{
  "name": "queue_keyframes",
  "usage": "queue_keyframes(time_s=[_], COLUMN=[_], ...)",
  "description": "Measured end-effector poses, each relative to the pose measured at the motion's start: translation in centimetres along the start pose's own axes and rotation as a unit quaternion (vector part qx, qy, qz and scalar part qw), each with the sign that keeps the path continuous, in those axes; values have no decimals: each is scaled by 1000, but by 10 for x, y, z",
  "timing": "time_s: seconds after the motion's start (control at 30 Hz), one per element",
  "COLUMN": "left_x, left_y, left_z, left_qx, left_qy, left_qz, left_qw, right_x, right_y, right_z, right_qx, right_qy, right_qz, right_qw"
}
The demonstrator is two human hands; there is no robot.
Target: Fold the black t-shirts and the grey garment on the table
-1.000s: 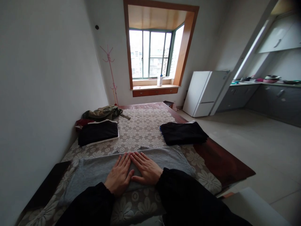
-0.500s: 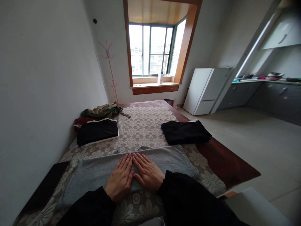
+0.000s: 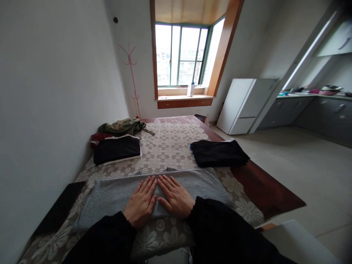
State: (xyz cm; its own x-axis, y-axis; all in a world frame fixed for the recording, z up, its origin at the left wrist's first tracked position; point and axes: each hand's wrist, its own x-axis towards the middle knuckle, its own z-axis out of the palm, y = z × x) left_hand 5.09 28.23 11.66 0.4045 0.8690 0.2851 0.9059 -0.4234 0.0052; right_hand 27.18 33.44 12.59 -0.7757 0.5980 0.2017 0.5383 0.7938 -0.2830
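A grey folded garment (image 3: 110, 194) lies spread crosswise on the table's lace cloth, its exact kind unclear. My left hand (image 3: 141, 201) rests flat on its middle, fingers stretched forward. Beside it my right hand (image 3: 176, 198) also presses flat on the grey fabric, fingertips close to those of the left. Neither hand grips anything. Beyond the garment, a folded black cloth stack (image 3: 118, 149) sits at the left and another folded black stack (image 3: 220, 152) at the right.
A flowered lace tablecloth (image 3: 165, 141) covers most of the dark red table (image 3: 264, 190). An olive bag or garment (image 3: 121, 126) lies at the far left by the wall. A white fridge (image 3: 247, 106) stands beyond the table, and a pale seat (image 3: 297, 242) is at the lower right.
The view has shifted slightly, so the room appears a little farther right. Both hands stay flat on the grey garment, their tips now slightly farther apart.
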Motion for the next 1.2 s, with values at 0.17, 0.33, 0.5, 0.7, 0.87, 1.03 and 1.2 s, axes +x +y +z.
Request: queue_keyframes(time_s=[0.17, 0.33, 0.5, 0.7, 0.87, 1.03, 1.2], left_x=[-11, -27, -44, -70, -84, -81, -80], left_y=[-10, -28, -46, -68, -75, -72, -71], left_z=[-10, -13, -19, -34, -43, -46, -44], left_qx=[6, 15, 24, 43, 53, 64, 67], left_qy=[-31, -33, -54, -57, -29, -29, -19], left_qz=[-25, -58, -103, -168, -194, -212, -220], left_qw=[999, 998, 993, 983, 979, 975, 973], right_x=[-13, -29, -50, -79, -88, -89, -90], right_y=[12, 28, 52, 81, 90, 90, 89], right_z=[-10, -20, -25, -29, -29, -26, -26], right_qx=[-8, -50, -108, -174, -207, -209, -210], right_qy=[-12, -24, -14, 20, 39, 47, 48], right_qz=[39, 79, 113, 130, 125, 139, 150], right_qw=[999, 995, 988, 976, 970, 967, 965])
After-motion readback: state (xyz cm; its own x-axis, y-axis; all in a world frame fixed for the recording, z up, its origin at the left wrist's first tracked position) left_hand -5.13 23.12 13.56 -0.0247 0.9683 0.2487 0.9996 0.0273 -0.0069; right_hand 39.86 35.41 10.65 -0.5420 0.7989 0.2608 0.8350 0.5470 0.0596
